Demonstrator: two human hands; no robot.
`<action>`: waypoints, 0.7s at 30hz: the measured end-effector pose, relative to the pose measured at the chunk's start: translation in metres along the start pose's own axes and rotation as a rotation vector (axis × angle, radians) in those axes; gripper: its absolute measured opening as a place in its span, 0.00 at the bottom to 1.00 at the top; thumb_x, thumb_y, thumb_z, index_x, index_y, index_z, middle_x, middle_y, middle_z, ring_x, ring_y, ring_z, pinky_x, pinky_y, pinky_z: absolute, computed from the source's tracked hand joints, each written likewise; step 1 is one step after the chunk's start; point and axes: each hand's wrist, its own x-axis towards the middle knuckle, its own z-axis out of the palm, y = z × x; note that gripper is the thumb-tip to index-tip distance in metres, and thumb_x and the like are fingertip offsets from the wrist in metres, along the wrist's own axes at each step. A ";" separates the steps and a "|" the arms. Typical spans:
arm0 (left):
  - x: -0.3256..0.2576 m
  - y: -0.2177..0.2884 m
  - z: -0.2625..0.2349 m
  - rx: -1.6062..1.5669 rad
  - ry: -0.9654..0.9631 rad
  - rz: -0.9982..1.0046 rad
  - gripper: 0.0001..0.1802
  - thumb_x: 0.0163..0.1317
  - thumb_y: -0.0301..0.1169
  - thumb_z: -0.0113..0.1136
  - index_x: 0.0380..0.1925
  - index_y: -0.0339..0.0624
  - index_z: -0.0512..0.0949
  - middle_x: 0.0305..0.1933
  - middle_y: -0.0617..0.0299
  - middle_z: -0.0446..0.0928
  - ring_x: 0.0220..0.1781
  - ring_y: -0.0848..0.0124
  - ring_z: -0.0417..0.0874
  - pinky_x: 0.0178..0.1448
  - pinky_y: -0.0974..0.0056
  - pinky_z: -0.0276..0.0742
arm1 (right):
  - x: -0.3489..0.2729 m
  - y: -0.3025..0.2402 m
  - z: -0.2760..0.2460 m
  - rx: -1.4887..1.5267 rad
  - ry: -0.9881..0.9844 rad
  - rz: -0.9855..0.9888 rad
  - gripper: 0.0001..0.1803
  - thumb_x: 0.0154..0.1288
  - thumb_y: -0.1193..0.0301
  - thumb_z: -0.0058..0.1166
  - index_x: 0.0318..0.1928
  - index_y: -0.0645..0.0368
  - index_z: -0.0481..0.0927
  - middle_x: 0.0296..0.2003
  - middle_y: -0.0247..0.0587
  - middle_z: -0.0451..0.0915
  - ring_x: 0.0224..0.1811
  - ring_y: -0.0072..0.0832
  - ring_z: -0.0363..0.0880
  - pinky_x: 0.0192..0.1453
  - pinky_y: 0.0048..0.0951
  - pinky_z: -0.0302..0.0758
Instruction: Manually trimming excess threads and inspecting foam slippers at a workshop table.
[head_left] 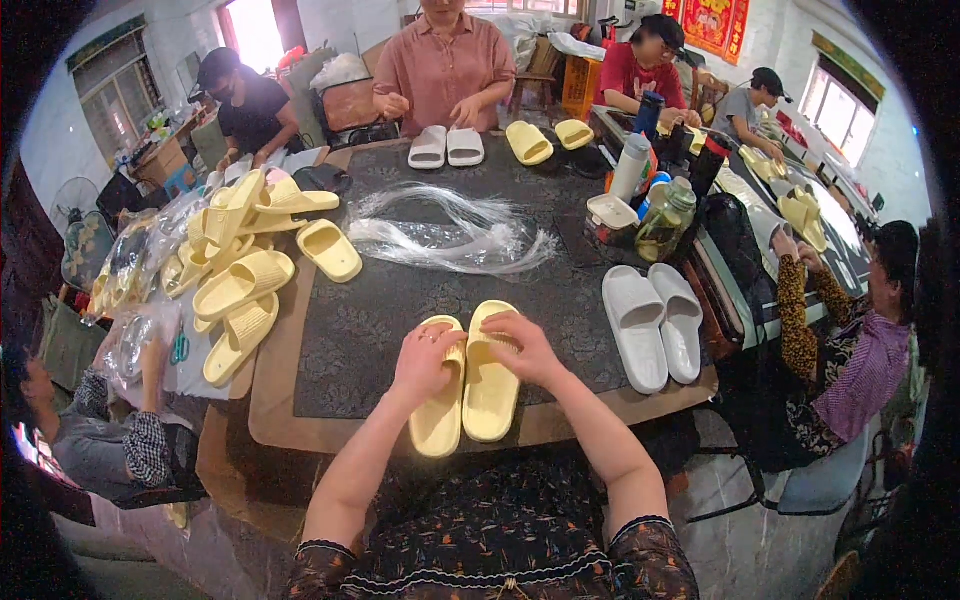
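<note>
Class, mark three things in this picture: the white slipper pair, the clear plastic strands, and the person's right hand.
white slipper pair (652, 325), head view, on the strap of the left slipper
clear plastic strands (450, 232), head view, middle of the bundle
right hand (522, 347), head view, back of the hand

Under the hands, the pair of pale yellow slippers (465, 385) looks like soft moulded foam, matt and smooth with fine ribbing at the strap. They lie on a dark patterned cloth (400, 300) with a dull weave, spread over the worktop (270, 420), whose bare edge is smooth brown wood. Beyond the hands, a bundle of clear plastic strands (450, 235) shines glossy, and to their right the white slippers (655, 325) are matt foam.
</note>
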 end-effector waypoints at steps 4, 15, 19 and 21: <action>-0.004 0.000 0.004 0.036 0.093 0.014 0.27 0.42 0.26 0.64 0.48 0.52 0.77 0.52 0.57 0.75 0.58 0.58 0.73 0.64 0.53 0.66 | 0.008 0.052 -0.014 0.011 0.337 0.342 0.08 0.58 0.75 0.56 0.39 0.60 0.81 0.33 0.39 0.79 0.34 0.26 0.77 0.42 0.25 0.74; -0.002 0.002 0.008 0.078 0.146 -0.006 0.30 0.39 0.26 0.67 0.49 0.51 0.77 0.53 0.58 0.75 0.58 0.59 0.72 0.63 0.53 0.66 | 0.067 0.178 -0.079 -0.387 0.511 0.571 0.12 0.58 0.65 0.56 0.41 0.57 0.83 0.33 0.41 0.83 0.37 0.34 0.82 0.42 0.33 0.76; -0.005 0.003 0.004 0.104 0.125 -0.018 0.30 0.38 0.27 0.67 0.49 0.51 0.76 0.52 0.58 0.75 0.59 0.59 0.72 0.63 0.53 0.66 | 0.099 0.199 -0.086 -0.348 0.392 0.730 0.17 0.58 0.62 0.54 0.47 0.54 0.82 0.43 0.45 0.83 0.48 0.38 0.81 0.53 0.35 0.75; 0.000 0.007 0.009 0.064 0.130 0.006 0.30 0.38 0.28 0.67 0.48 0.50 0.76 0.52 0.58 0.75 0.58 0.59 0.72 0.62 0.53 0.67 | 0.101 0.223 -0.101 -0.386 0.382 0.764 0.19 0.58 0.61 0.54 0.48 0.54 0.82 0.45 0.45 0.82 0.50 0.38 0.80 0.54 0.36 0.74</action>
